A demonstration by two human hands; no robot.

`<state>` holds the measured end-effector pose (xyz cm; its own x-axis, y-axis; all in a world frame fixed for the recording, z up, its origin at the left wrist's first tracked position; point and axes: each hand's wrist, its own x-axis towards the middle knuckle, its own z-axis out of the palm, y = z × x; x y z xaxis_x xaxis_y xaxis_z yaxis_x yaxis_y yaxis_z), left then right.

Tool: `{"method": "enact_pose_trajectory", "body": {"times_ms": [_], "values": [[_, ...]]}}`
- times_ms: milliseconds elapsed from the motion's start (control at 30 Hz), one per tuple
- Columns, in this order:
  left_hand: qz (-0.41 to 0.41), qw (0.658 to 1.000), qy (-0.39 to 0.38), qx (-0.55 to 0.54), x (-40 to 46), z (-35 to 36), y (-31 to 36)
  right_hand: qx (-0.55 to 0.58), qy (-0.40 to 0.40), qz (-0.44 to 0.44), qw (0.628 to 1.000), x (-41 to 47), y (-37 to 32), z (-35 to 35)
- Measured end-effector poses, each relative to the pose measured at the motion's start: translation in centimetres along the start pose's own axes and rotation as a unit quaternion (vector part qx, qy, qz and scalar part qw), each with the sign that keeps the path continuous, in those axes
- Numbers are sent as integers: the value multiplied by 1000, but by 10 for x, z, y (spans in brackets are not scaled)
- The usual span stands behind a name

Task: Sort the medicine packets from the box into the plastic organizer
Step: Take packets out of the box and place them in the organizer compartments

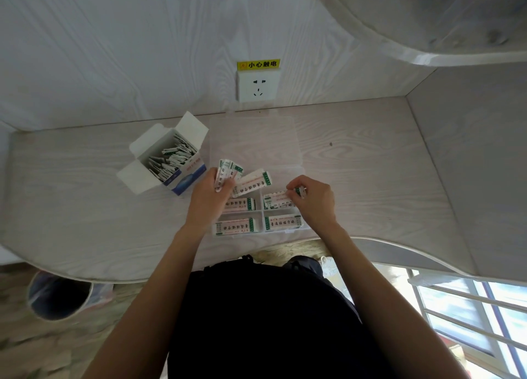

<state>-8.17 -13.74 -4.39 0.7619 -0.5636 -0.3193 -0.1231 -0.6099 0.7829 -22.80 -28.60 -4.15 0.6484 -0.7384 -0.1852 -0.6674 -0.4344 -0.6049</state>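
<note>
White medicine packets with green end bands point(281, 223) are lying in the compartments of a clear plastic organizer point(258, 139) at the centre of the frame, its lid lying open toward the wall. The left hand point(209, 191) is gripping a small fan of packets point(228, 173) just above the organizer, while the right hand point(312, 197) is pinching one packet point(278, 197) over an upper right compartment. The open white-and-blue cardboard box point(168, 157), packed with more, is sitting left of centre on the pale wood-grain desk point(370, 164).

The print on the medicine packets point(281, 222) is too small to read, and the left hand point(209, 194) hides part of the organizer point(255, 139) near the bench's front edge. The packets crammed in the box point(166, 161) cannot be counted. The bin point(58, 296) is half hidden under the bench point(370, 164).
</note>
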Motion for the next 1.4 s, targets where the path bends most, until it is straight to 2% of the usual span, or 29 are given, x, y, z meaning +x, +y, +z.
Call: {"method": "enact_pose_trajectory", "body": {"times_ms": [133, 267, 500, 567, 633, 700, 767, 833, 900, 1033, 1133, 1233, 1333, 1400], "values": [[-4, 1000, -10, -20, -2, 2, 3, -170, -15, -82, 982, 1, -3, 1], [6, 1000, -22, -15, -6, 6, 3, -229, -17, -139, 963, 2, -4, -3], [27, 999, -37, 7, -5, 11, 7, -248, -57, -168, 952, -4, 1, -9], [44, 998, -41, 15, -6, 12, 10, -218, -47, -190, 956, -6, 5, -6], [58, 997, -49, 16, -6, 15, 13, -142, -12, -196, 970, -5, 10, -2], [62, 996, -57, 12, -7, 18, 16, -51, 29, -170, 984, -6, 10, -1], [67, 996, -60, 13, -8, 20, 17, 28, 46, -108, 993, -8, 6, -5], [71, 995, -66, 17, -7, 23, 16, 93, 33, -40, 994, -7, 1, -9], [73, 994, -74, 21, -8, 25, 16, 124, 8, -11, 992, -6, -3, -13], [78, 995, -45, 34, -9, 28, 17, 67, 8, 10, 998, -7, 1, -12], [70, 997, -3, 38, -8, 26, 16, -42, 11, 10, 999, -8, 8, -8], [72, 997, -21, 34, -7, 25, 15, -125, -7, -22, 992, -10, 9, -4], [93, 993, -49, 44, -8, 26, 18, -102, 15, -28, 994, -11, 12, -2], [110, 990, -68, 49, -8, 28, 22, -34, 42, -13, 998, -11, 12, -6]]}}
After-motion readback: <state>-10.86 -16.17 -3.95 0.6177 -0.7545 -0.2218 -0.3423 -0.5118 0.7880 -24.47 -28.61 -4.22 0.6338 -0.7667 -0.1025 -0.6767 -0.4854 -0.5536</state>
